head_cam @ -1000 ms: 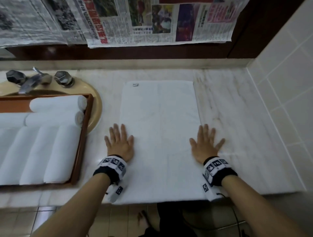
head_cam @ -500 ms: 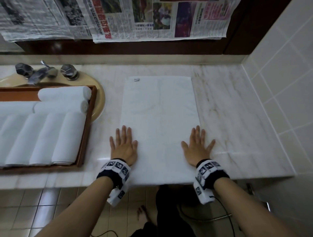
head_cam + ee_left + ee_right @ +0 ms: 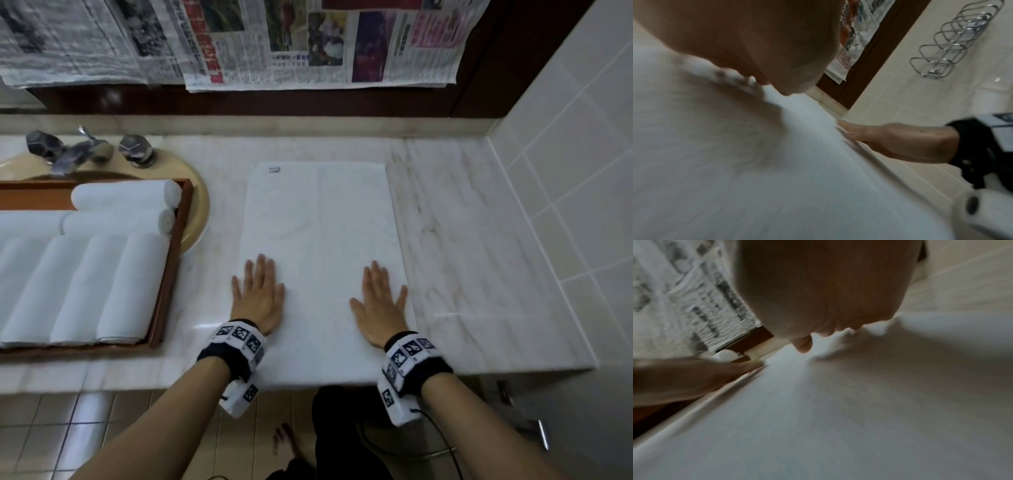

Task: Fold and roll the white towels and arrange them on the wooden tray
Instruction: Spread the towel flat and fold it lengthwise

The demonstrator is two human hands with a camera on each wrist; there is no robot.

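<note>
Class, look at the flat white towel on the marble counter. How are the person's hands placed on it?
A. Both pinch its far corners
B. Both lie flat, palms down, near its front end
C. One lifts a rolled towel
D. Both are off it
B: the left hand and the right hand lie spread, palms down, on the flat towel near its front end.

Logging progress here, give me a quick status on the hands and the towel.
Left hand and right hand open, flat on the flat towel. Towel not yet rolled. Wooden tray holds rolled towels. Nothing in the way.

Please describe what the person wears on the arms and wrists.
Forearms are bare, no sleeves. The left wrist and right wrist each carry a black band with white squares printed with black-and-white markers, plus a white box beneath. A thin black cable leaves the right box.
</note>
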